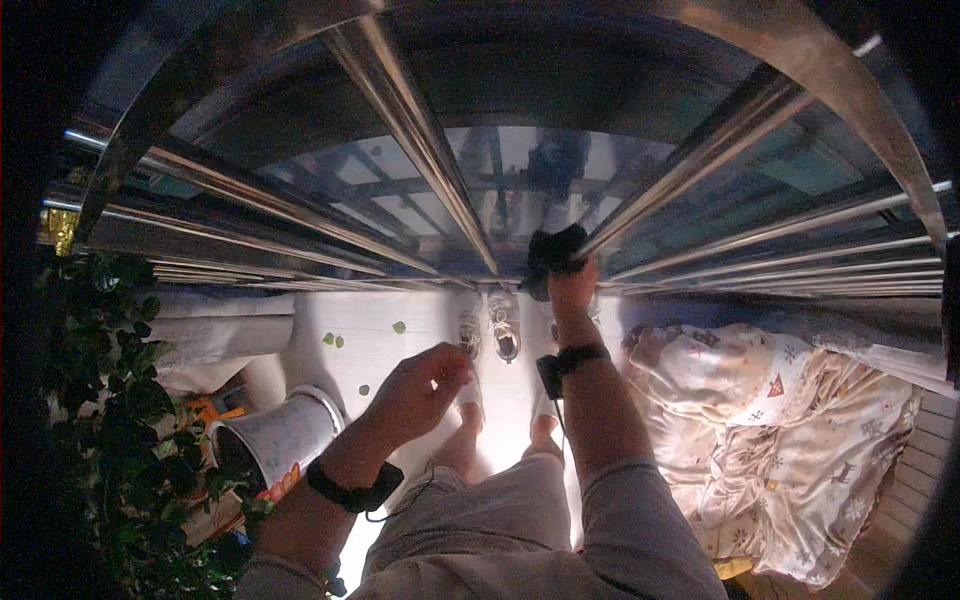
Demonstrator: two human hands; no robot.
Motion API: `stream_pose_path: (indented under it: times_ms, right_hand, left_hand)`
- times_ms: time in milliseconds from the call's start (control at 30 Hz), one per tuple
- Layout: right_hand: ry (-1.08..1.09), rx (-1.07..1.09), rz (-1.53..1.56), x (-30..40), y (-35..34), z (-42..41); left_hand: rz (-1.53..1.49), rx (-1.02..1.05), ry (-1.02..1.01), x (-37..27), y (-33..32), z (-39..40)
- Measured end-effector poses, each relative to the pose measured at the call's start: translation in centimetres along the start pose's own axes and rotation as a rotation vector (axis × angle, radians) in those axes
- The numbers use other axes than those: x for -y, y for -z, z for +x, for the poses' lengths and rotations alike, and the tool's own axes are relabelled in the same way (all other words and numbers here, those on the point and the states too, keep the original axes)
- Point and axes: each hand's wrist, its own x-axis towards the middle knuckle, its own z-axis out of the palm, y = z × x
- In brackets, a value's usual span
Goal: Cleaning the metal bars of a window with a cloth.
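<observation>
My right hand (574, 289) reaches forward and grips a dark cloth (556, 247), which is pressed around the lower part of a metal railing bar (660, 176). The cloth's folds hide most of my fingers. My left hand (424, 390) hangs in the air over the pale floor, its fingers curled in towards the thumb, with nothing visible in it. Several shiny metal bars fan out in front of me, and behind them a dark glass pane (397, 180) shows reflections. A curved metal top rail (787, 45) crosses above the bars.
A leafy climbing plant (112, 420) fills the left side, near a tipped white bucket (281, 431). Patterned bedding (780, 442) lies heaped on the right. Between my feet is a loose shoe (505, 334). A few fallen leaves (334, 340) dot the pale floor (367, 307).
</observation>
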Motion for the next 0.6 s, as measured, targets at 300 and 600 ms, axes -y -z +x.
stream_pose_path:
  times_ms: [300,600]
  right_hand:
    - [-0.048,0.01,-0.001,-5.2,-1.8,-0.7]
    - [-0.292,0.197,0.458,-3.0,-1.3,-2.0]
  left_hand:
    - [0.007,-0.075,0.055,1.8,1.3,-1.9]
    - [-0.114,-0.146,0.109,2.9,1.9,-5.6]
